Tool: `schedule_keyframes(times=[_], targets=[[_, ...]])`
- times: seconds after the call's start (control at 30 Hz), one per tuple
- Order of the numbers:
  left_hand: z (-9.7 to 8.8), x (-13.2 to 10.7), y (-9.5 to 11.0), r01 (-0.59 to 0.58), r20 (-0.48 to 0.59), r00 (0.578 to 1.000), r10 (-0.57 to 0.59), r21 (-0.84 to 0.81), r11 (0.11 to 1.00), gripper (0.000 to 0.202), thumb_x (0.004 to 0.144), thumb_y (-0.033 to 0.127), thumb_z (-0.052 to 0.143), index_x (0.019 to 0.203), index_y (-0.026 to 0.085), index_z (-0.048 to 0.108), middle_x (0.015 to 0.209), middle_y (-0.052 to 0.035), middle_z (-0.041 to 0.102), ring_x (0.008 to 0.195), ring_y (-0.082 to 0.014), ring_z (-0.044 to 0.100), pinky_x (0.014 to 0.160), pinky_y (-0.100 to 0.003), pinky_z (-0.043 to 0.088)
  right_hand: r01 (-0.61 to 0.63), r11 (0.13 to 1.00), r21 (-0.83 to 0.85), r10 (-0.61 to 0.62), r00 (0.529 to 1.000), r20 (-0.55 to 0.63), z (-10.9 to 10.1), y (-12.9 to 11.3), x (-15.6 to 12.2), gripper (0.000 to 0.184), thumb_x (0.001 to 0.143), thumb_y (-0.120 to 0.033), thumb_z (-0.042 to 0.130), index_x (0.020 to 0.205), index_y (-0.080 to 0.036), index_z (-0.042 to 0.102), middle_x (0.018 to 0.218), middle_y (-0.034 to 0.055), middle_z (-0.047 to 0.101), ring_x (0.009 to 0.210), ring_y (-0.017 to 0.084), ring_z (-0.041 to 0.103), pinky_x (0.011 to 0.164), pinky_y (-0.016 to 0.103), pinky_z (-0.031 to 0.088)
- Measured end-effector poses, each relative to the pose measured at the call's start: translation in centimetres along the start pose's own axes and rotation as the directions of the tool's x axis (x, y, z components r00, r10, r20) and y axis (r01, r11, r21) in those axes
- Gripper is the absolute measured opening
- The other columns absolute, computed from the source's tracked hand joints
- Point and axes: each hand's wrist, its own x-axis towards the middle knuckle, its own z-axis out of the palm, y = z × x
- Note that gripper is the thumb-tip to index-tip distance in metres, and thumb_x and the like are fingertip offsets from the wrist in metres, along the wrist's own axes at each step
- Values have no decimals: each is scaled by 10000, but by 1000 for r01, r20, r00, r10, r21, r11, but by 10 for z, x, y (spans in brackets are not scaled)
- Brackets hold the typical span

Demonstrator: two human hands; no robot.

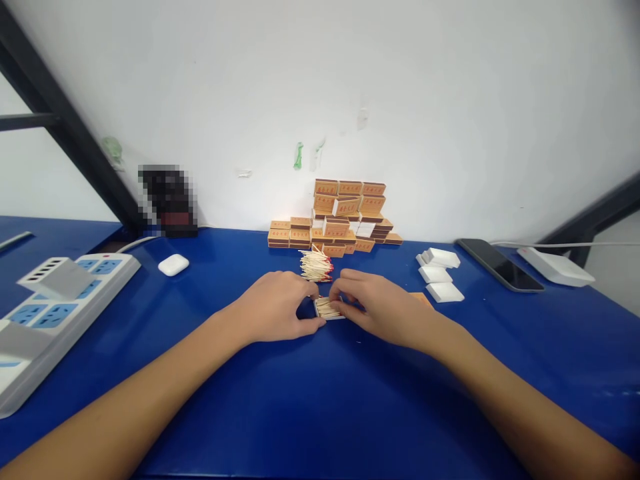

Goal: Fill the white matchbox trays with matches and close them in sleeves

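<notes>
Your forearms reach over the counter; your left hand holds the tray; for your right hand, I cannot tell; uneven pressing could spill the matches.

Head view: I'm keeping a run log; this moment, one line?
left hand: at tray; right hand: at matches in tray; match pile: beyond tray

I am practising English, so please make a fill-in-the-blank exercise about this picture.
The table is coloured ____.
The tray between the left hand and right hand holds ____.
The loose pile has tips coloured ____.
The phone lies to the ____ of the white boxes.
Missing words: blue; matches; red; right.
</notes>
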Motion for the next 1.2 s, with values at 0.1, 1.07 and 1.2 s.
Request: schedule_keyframes(times=[0.1,1.07,1.2], targets=[[-1,0,1,-14,-3,1000,14,11,1000,301,886,491,676,905,194,728,698,-10,658,590,-161,552,556,-299,320,7,1000,12,-6,996,-89,1,3,3,123,995,-176,575,921,-182,673,900,27,614,767,152,553,683,277,392],[-9,-3,7,29,69,997,-27,-31,999,301,844,496,719,944,213,743,681,3,630,598,-158,528,565,-294,302,-41,997,68,36,996,83,-8,-3,3,133,1018,-250,608,904,-189,637,957,33,635,801,163,559,693,287,400],[-8,-2,6,36,70,997,-33,-42,998,291,841,487,721,942,214,743,675,11,628,586,-152,518,560,-289,288,-25,999,43,27,999,-47,-6,0,5,124,1003,-202,617,886,-183,653,904,24,623,770,151,544,684,280,387]])
